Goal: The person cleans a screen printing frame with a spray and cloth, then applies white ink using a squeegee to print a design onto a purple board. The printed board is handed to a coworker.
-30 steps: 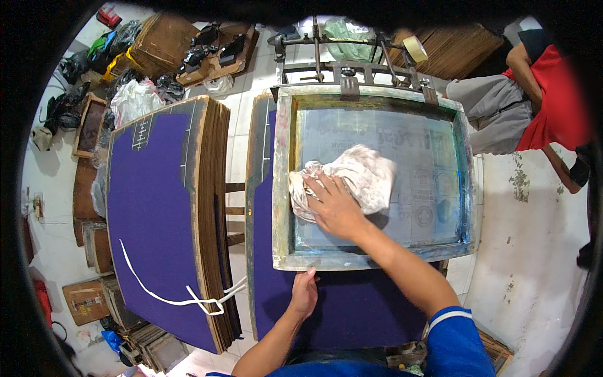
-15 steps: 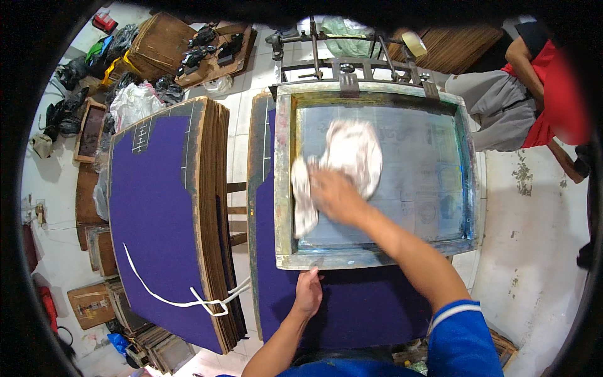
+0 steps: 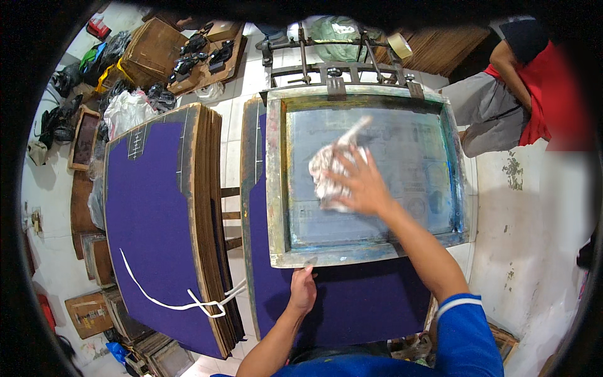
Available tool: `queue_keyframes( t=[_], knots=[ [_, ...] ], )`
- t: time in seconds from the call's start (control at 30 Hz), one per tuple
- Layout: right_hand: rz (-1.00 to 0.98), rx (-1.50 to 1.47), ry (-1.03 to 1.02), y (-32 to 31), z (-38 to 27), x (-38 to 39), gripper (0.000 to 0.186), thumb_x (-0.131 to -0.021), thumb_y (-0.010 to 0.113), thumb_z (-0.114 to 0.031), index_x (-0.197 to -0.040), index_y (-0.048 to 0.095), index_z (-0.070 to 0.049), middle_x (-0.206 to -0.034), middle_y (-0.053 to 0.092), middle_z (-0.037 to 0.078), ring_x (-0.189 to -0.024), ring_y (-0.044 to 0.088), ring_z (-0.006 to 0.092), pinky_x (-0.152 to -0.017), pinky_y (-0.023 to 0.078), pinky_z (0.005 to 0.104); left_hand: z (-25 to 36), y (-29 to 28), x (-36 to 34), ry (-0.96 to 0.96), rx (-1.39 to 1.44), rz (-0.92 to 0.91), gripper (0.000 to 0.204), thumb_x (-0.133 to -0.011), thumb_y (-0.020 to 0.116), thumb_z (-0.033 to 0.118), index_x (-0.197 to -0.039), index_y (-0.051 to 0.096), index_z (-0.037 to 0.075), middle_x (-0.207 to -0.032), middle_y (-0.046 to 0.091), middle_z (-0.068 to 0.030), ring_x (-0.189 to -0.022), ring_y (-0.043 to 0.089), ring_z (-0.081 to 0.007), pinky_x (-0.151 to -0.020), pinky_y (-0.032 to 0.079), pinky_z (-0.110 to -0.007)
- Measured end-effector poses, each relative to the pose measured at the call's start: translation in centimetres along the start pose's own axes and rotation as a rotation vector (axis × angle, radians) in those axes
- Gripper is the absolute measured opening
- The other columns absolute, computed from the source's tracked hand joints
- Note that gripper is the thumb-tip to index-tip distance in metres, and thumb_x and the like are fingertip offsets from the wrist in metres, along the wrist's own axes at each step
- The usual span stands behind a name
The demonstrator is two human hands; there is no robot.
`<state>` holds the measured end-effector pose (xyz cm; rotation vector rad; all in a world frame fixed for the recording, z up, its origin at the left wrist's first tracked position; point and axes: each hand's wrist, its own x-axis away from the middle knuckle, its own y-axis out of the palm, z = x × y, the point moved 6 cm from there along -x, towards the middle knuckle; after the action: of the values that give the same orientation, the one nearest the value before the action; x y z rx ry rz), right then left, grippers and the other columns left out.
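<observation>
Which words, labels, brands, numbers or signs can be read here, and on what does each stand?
Screen mesh: faint, blurred lettering; I cannot quote it reliably.
Round sign with a cross: on the mesh's lower right.
Brown panel, lower left: marks too small to read.

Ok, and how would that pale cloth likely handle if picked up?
The cloth would probably be floppy: it bunches into folds beneath the right hand. It may be light, since that hand covers much of it. It seems unlikely to roll, lying crumpled on the framed screen.
</observation>
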<state>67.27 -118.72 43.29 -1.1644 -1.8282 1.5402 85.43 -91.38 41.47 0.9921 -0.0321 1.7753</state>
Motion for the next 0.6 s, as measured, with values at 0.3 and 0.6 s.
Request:
queue_keyframes(
  t=[0.3,0.6],
  knots=[
    [0.076,-0.06,0.005,-2.6,-5.7,-11.0,0.06,-0.095,0.065,-0.052,-0.148,0.059,-0.024,-0.16,0.044,0.017,-0.147,0.038,0.0417,-0.121,0.026,0.0622,0.0,-0.1,0.4,0.001,-0.008,0.024,0.051,-0.097,0.063,0.039,-0.139,0.056,0.011,-0.139,0.06,0.0011,-0.129,0.051,-0.0166,-0.102,0.036,-0.036],
    [0.367,-0.373,0.555,0.3,-2.0,-4.0,0.068,-0.095,0.068,-0.037,-0.155,0.047,-0.01,-0.153,0.042,0.033,-0.143,0.041,0.0461,-0.123,0.027,0.058,0.0,0.0,0.2,-0.002,0.005,0.038,0.05,-0.095,0.063,0.041,-0.134,0.059,0.01,-0.136,0.062,0.0008,-0.127,0.052,-0.0162,-0.1,0.036,-0.034]
  ],
)
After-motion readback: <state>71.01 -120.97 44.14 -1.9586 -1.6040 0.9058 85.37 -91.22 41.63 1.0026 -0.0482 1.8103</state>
